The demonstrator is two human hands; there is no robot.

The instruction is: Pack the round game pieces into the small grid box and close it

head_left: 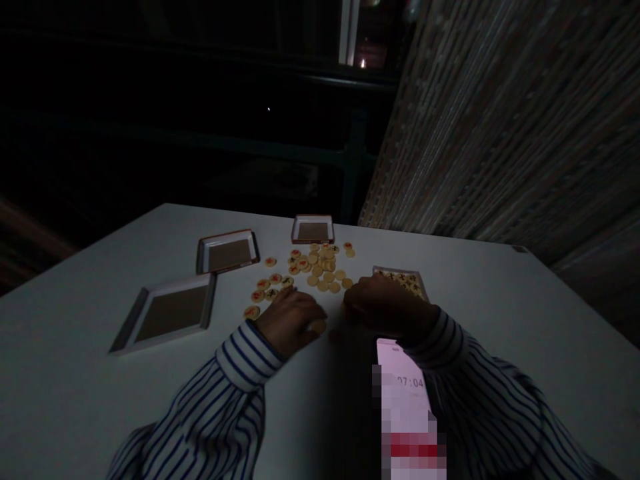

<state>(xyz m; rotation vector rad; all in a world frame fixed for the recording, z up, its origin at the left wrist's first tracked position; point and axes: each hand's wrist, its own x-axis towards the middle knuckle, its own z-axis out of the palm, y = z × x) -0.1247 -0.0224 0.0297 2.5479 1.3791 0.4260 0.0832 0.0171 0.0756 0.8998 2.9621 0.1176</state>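
My left hand [289,320] is closed, with a round, pale wooden Chinese chess piece [319,326] held at its fingertips, low over the table. To the right, my right hand [387,303] has its fingers curled down towards the tabletop; shadow hides whatever they may hold. Just beyond both hands lies a loose heap of Chinese chess pieces [327,260], many blank side up and several showing red or black characters. More lettered pieces [257,295] lie beside my left hand. Behind my right hand, a shallow box [424,287] holds rows of pieces, partly covered by the hand.
A lit phone [400,373] showing a timer lies under my right forearm. Three shallow box lids or trays stand on the white table [65,313]: one at the far edge [313,231], one at left [227,253], a larger one nearer [173,312]. A string curtain [480,133] hangs behind at right.
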